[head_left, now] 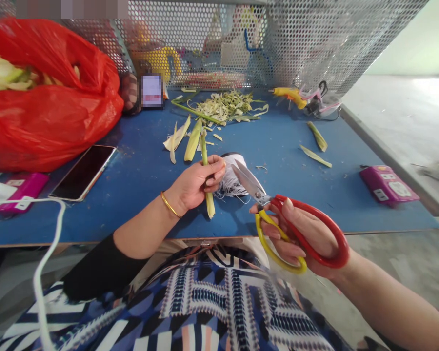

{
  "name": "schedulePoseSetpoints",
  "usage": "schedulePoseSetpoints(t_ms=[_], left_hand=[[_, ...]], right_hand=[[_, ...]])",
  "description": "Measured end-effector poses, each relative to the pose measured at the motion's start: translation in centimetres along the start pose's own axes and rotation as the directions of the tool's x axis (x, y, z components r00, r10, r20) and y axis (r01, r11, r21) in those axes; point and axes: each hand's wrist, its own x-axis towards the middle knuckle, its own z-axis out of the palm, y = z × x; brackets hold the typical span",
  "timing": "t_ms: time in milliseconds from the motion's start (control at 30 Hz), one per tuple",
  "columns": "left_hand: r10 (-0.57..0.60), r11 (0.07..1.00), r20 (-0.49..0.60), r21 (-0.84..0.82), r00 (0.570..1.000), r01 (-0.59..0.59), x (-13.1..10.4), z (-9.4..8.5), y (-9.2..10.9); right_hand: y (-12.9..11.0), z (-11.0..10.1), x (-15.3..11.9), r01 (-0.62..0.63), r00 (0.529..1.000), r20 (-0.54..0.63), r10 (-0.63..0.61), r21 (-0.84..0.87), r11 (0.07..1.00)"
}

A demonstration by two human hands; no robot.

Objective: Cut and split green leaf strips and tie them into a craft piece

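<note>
My left hand (199,183) is closed around a narrow green-yellow husk strip (209,207), which stands nearly upright in the view with both ends showing. My right hand (296,234) grips scissors (258,192) with one red and one yellow handle; their blades are parted and point up and left toward my left hand, touching nothing I can make out. Behind the blades lies a spool of white thread (231,180), partly covered by my left fingers. Just beyond the left hand, a wider husk piece (193,141) and pale husk scraps (177,139) rest on the blue table (149,146).
A red plastic bag (76,112) of husks fills the left, near a dark phone (84,173). Husk clippings (227,105) are heaped at the back before a perforated metal screen (197,44). A yellow glue gun (290,96) lies back right; a magenta box (389,184) sits right.
</note>
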Motion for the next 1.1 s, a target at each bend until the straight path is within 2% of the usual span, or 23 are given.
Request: schedulePoseSetpoints(t_ms=[433,667,733,833,933,967,1000,1033,1100], left_hand=[[0.012,1.0,-0.005,0.002,1.0,-0.012,0.0,0.1,0.0],[0.028,1.0,-0.108,-0.005,0.994,-0.029,-0.3,0.5,1.0],[0.055,0.998,-0.134,0.001,0.989,-0.055,-0.4,0.4,1.4],[0.099,0.995,-0.143,0.016,0.985,-0.097,-0.6,0.3,2.1],[0.117,0.993,-0.15,0.031,0.982,-0.114,-0.8,0.2,2.5],[0.112,0.994,-0.161,0.036,0.981,-0.107,-0.8,0.2,2.6],[0.099,0.995,-0.174,0.04,0.98,-0.094,-0.9,0.2,2.7],[0.084,0.996,-0.192,0.043,0.978,-0.078,-0.9,0.2,2.7],[0.051,0.998,-0.229,0.043,0.972,-0.042,-1.0,0.3,2.8]], right_hand=[[1.0,-0.6,0.3,0.058,0.998,-0.021,-0.06,-0.068,0.996],[0.5,-1.1,-0.7,0.105,0.989,0.11,-0.094,-0.104,0.989],[0.2,-1.4,-1.0,0.144,0.986,0.106,-0.129,-0.141,0.979],[-0.2,-2.3,-1.1,0.246,0.969,0.025,-0.247,-0.248,0.937],[-1.2,-3.6,-0.5,0.257,0.932,-0.118,-0.343,-0.453,0.854],[-1.7,-4.0,0.0,0.221,0.907,-0.189,-0.375,-0.545,0.809],[-2.3,-4.4,0.5,0.198,0.857,-0.253,-0.448,-0.641,0.742],[-3.0,-4.7,1.2,0.155,0.806,-0.283,-0.52,-0.746,0.647],[-4.5,-5.3,2.8,-0.044,0.697,-0.3,-0.652,-0.925,0.379]])
